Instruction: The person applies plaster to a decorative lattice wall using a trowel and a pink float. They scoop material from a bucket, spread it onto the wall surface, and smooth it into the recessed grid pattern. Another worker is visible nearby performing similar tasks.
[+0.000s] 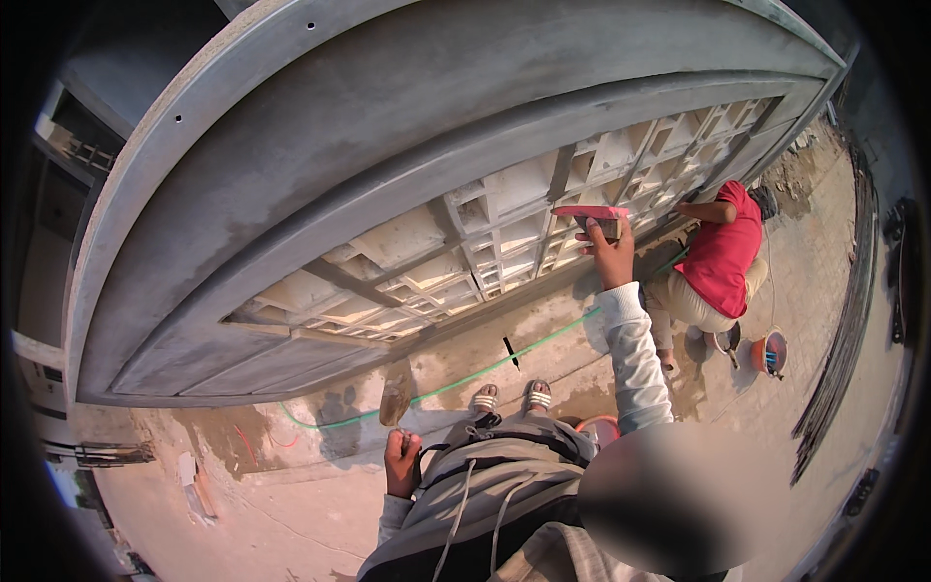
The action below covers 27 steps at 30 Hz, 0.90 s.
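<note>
Grey wall (320, 126); trowel (395, 396), red tool (588, 211) in hands (613, 262)

A blurred oval (674, 500) hides the right sleeve's (636, 359) upper end; the left hand (402, 466) covers the trowel's (395, 396) handle; the top edge crops the grey panel (339, 116).

1. Left fingers (395, 450) grip a trowel (395, 397).
2. Right fingers (594, 234) hold a red float (591, 211) before a grey latticed wall (369, 116).
3. A co-worker (720, 242) in red bends near an orange bucket (759, 355).
4. Green hose (417, 399) crosses the ground (281, 509).
</note>
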Tool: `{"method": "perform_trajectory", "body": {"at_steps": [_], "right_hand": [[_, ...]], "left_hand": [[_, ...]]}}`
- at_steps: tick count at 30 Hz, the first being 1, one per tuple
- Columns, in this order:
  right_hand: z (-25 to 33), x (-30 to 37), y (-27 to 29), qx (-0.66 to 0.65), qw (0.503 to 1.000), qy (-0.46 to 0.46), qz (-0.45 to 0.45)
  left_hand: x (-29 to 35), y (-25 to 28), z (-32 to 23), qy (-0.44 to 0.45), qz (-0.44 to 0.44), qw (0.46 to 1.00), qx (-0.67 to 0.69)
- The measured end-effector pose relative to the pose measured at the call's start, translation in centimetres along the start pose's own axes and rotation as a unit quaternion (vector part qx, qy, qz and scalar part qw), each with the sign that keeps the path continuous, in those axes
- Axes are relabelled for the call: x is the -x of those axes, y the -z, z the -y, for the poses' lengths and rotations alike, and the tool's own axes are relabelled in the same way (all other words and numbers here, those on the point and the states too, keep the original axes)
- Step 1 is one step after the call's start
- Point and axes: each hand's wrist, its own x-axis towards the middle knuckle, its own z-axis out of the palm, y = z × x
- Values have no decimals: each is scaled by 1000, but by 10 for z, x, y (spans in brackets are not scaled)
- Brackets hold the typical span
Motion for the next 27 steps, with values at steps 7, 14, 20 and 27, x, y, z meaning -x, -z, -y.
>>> {"method": "perform_trajectory", "body": {"at_steps": [7, 14, 20, 27], "right_hand": [[13, -28, -35, 53, 995, 90, 9], [69, -7, -27, -79, 967, 225, -86], [1, -3, 22, -29, 984, 153, -87], [-47, -22, 17, 135, 964, 198, -115]], "left_hand": [[-3, -1, -6, -25, 5, 1000, -16], [1, 4, 6, 0, -11, 1000, 5], [-1, 3, 6, 21, -10, 1000, 15], [-3, 0, -1, 10, 5, 1000, 26]]}}
